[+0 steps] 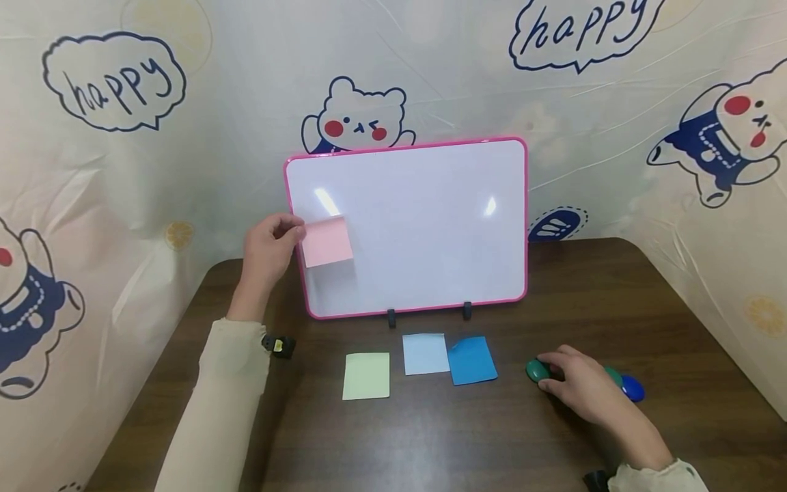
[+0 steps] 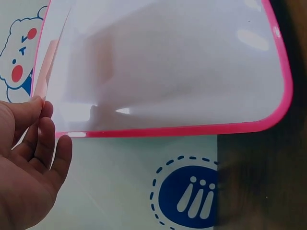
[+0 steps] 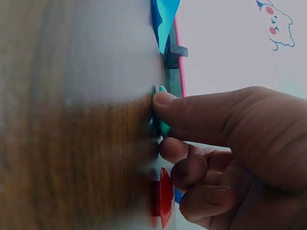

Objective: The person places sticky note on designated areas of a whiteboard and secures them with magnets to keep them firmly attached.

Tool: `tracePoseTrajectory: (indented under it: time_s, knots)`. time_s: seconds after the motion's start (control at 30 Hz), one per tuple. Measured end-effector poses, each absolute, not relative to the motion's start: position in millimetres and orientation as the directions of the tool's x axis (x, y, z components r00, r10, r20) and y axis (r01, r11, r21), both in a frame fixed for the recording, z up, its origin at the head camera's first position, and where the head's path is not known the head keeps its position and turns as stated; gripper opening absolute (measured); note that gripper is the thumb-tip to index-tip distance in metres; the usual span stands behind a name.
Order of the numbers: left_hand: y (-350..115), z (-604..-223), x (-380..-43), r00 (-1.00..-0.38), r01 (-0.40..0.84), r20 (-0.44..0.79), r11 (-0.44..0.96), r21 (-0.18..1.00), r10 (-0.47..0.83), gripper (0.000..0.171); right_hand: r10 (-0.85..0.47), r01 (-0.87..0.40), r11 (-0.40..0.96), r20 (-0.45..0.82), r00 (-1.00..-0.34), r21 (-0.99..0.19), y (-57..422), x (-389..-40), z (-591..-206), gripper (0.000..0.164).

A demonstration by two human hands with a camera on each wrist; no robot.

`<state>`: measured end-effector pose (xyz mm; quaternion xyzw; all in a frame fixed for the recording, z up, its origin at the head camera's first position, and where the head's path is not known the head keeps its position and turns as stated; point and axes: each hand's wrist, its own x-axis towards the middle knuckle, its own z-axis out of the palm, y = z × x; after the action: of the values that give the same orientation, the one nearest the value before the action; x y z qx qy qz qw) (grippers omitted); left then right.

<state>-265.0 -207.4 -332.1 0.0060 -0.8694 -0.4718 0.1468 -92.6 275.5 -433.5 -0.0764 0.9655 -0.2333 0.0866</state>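
My left hand [image 1: 269, 251] pinches the left edge of a pink sticky note [image 1: 328, 242] between thumb and fingers. The note lies at the left side of a pink-framed whiteboard [image 1: 424, 225]; in the left wrist view the note [image 2: 47, 72] appears edge-on, tilted off the board. On the table, my right hand [image 1: 587, 386] pinches a round green magnet [image 1: 537, 371] between thumb and fingers. Behind that hand, another green magnet [image 1: 613, 375] and a blue magnet [image 1: 632, 388] partly show. A red magnet [image 3: 165, 197] stands below the fingers in the right wrist view.
On the brown table [image 1: 418, 444] lie a light green note [image 1: 366, 376], a pale blue note [image 1: 425, 354] and a bright blue note [image 1: 473, 361]. Small black clips [image 1: 391, 318] sit at the whiteboard's lower edge. A printed curtain [image 1: 233, 102] hangs behind.
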Motion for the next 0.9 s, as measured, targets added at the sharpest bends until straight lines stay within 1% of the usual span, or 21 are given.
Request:
tracePoseTrajectory:
  time_s: [0.2,0.37,0.63,0.9]
  knots:
    - [-204,-326,-273,-0.957,0.118,0.245,0.556,0.823,-0.159,0.030,-0.176,-0.091,0.886,-0.148,-0.973,-0.454,276,-93,-433,0.041]
    - [-203,-322,-277,-0.955,0.103,0.236,0.544,0.833,-0.179,0.031,-0.185,-0.102,0.883,-0.141,-0.973,-0.459,276,-93,-433,0.040]
    - [-201,-315,-283,-0.953,0.110,0.249,0.569,0.815,-0.172,0.032,-0.189,-0.110,0.881,-0.131,-0.973,-0.460,276,-93,-433,0.040]
    - [-199,-309,-290,-0.950,0.125,0.262,0.562,0.818,-0.171,0.033,-0.181,-0.097,0.881,-0.141,-0.973,-0.464,276,-93,-434,0.040]
